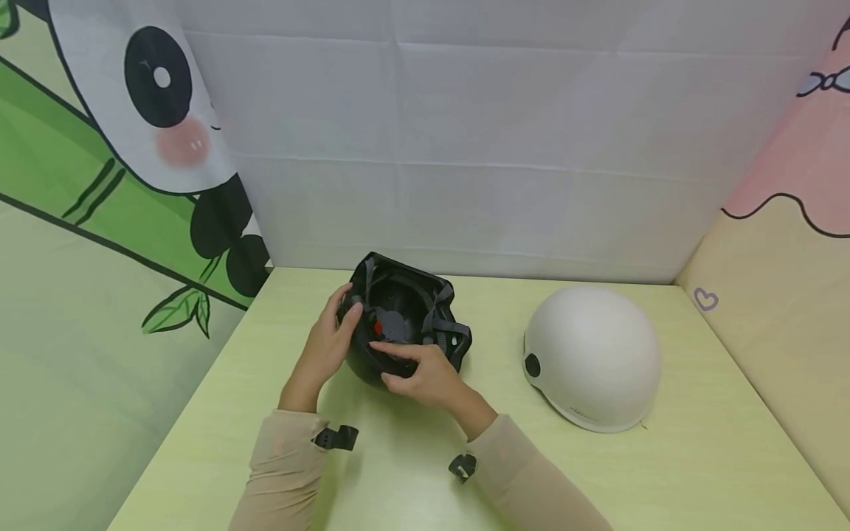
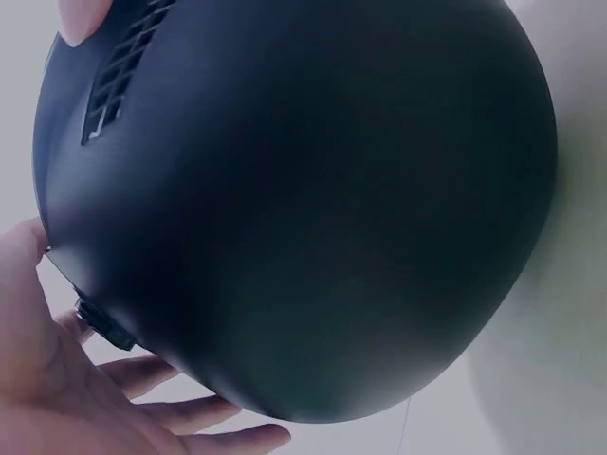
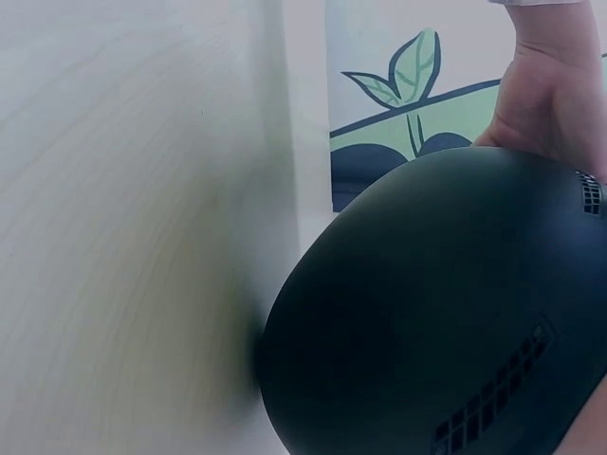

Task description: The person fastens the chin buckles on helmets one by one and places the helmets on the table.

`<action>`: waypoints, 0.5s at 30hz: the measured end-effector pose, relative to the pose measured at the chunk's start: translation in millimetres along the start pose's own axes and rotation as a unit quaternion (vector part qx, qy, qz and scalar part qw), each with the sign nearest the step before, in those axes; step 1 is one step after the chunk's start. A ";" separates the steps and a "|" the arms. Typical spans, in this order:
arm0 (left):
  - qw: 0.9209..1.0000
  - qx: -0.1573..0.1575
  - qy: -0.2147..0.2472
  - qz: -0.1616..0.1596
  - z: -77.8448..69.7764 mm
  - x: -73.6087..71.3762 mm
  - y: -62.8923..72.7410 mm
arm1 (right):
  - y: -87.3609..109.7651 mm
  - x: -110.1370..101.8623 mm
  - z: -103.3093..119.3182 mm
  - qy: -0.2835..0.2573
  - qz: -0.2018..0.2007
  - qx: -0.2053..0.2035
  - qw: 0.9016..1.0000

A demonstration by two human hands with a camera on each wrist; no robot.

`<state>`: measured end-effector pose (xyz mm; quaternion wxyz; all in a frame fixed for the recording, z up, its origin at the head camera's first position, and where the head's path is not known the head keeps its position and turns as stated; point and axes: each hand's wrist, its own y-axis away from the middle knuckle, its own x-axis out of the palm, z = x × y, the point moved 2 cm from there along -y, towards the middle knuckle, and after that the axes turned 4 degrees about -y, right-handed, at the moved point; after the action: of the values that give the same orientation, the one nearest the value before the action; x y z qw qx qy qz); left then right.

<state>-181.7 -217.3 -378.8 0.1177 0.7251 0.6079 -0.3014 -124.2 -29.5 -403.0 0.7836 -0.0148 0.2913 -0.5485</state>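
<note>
A black helmet (image 1: 361, 361) stands tilted on the table, its hollow side with grey straps and a small red part facing up. At its left rim, my left hand (image 1: 325, 343) grips the shell, thumb at the edge and fingers around the outside. My right hand (image 1: 428, 376) pinches the near rim, index finger over the edge and thumb against the outer shell. In the left wrist view, the left hand (image 2: 66, 379) spreads its fingers along the smooth shell (image 2: 332, 209). The right wrist view shows grille vents on the shell (image 3: 408, 284) and the left hand (image 3: 555, 104) beyond.
A white helmet (image 1: 594, 361) with a black round piece on its side sits dome-up to the right. The pale yellow table (image 1: 717, 457) meets a white cloth wall (image 1: 498, 147) behind, with printed cloth panels on the left (image 1: 80, 354) and right (image 1: 777, 310).
</note>
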 end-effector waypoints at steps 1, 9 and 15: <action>1.000 0.003 0.004 -0.003 0.5 0.4 0.2 | -0.1 -0.2 0.1 0.001 0.000 -0.002 1.000; 0.998 0.035 0.036 -0.023 6.3 3.6 1.3 | 0.2 -1.2 0.5 0.006 -0.010 -0.001 1.000; 0.995 0.065 0.060 -0.034 12.9 6.0 2.2 | 1.1 -1.5 -1.0 -0.005 -0.013 -0.006 1.000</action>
<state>-182.9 -219.8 -393.0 0.0228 0.7272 0.6170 -0.3000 -124.1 -27.5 -403.6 0.7781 -0.0264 0.2902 -0.5565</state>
